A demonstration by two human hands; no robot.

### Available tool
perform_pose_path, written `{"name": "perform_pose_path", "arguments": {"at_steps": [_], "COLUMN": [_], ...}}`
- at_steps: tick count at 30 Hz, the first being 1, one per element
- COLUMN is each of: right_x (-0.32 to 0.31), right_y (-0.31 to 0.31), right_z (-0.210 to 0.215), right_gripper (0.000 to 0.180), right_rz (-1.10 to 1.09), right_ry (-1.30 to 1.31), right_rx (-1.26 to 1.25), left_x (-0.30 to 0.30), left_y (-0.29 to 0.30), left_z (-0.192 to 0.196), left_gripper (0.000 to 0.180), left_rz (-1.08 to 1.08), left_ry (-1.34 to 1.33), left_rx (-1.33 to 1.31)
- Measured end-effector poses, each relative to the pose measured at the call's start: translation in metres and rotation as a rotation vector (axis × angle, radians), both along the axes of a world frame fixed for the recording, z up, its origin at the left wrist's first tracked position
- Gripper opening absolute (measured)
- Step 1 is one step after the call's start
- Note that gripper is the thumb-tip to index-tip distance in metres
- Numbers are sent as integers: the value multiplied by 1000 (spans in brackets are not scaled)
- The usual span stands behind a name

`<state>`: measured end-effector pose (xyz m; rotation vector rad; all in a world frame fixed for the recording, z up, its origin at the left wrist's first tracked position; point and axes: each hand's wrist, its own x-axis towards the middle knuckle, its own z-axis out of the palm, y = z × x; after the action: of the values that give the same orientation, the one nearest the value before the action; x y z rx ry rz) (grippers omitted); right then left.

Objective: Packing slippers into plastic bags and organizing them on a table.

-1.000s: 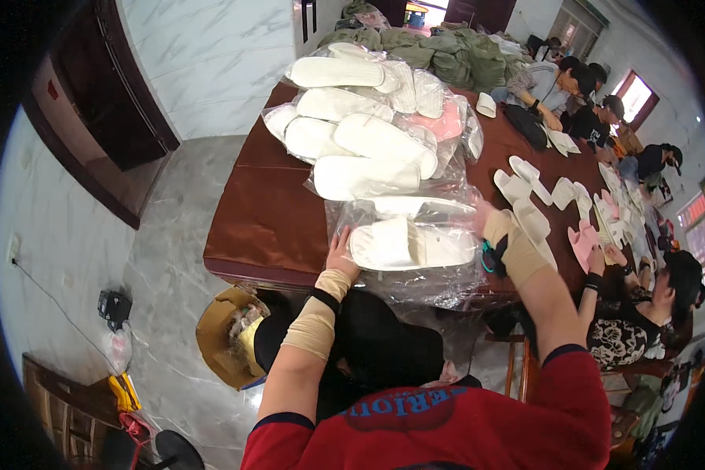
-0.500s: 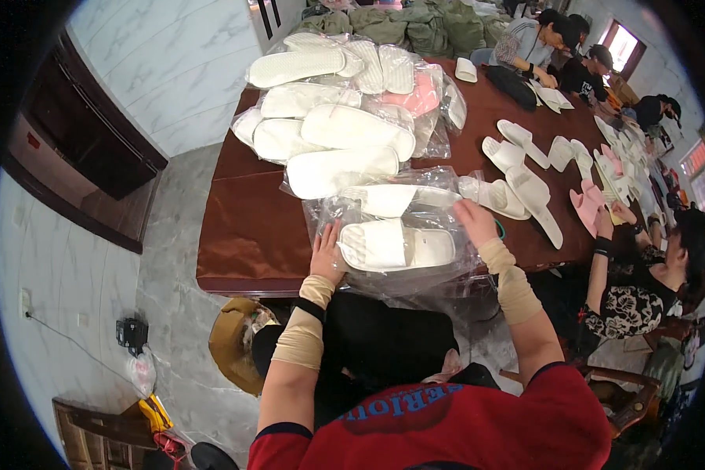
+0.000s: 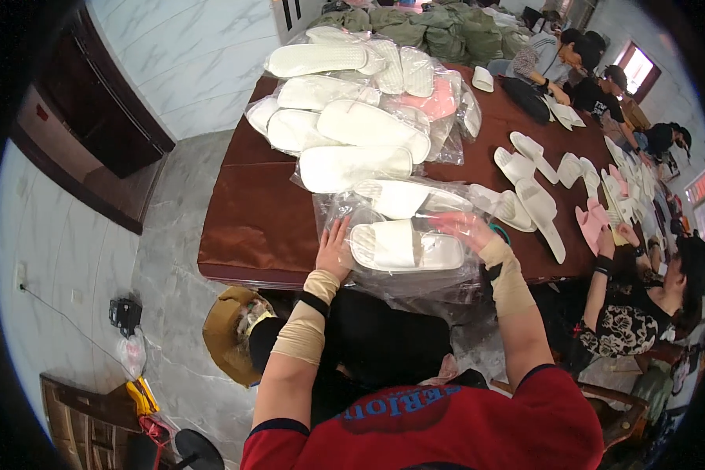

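While resting left hand (image 3: 335,251) spread and right hand (image 3: 470,230), grip unclear, against clear bag (image 3: 411,282), seems done inserting white slippers (image 3: 392,244), leaving loose slippers (image 3: 536,200) unbagged.

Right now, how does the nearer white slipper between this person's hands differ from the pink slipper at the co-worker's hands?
Colour: one slipper is white, the other pink.
Wrapping: the white slipper lies in a clear plastic bag; no plastic shows around the pink slipper.
Pose: the white slipper lies left to right; the pink slipper is slanted.
Both are slippers at the brown-covered table.
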<state>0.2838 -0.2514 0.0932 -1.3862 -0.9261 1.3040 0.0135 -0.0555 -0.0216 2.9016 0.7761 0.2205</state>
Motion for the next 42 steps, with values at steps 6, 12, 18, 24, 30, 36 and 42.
{"name": "perform_pose_path", "arguments": {"at_steps": [6, 12, 18, 24, 30, 36, 42], "right_x": [-20, -11, -48, -3, -12, -25, 67], "right_y": [62, 78, 61, 60, 59, 70, 14], "right_z": [-56, -74, 26, -96, -78, -65, -71], "right_gripper": [54, 35, 24, 25, 22, 34, 35], "right_rz": [252, -152, -166, 112, -123, -12, -113], "right_ry": [-1085, -728, 413, -836, -1003, -947, -1377], "right_rx": [354, 44, -283, 198, 129, 32, -38], "left_x": [-10, 6, -8, -1, 1, -17, -2], "left_y": [0, -10, -1, 21, 4, 4, -2], "left_z": [-2, 10, 10, 30, 77, 23, 16], "left_gripper": [47, 63, 70, 26, 30, 56, 52], "left_rz": [-16, -35, 16, 324, 112, 125, 85], "left_ry": [-135, 1, -366, -950, -941, -271, -170], "left_rx": [-16, -55, -381, -757, -361, -138, -29]}}
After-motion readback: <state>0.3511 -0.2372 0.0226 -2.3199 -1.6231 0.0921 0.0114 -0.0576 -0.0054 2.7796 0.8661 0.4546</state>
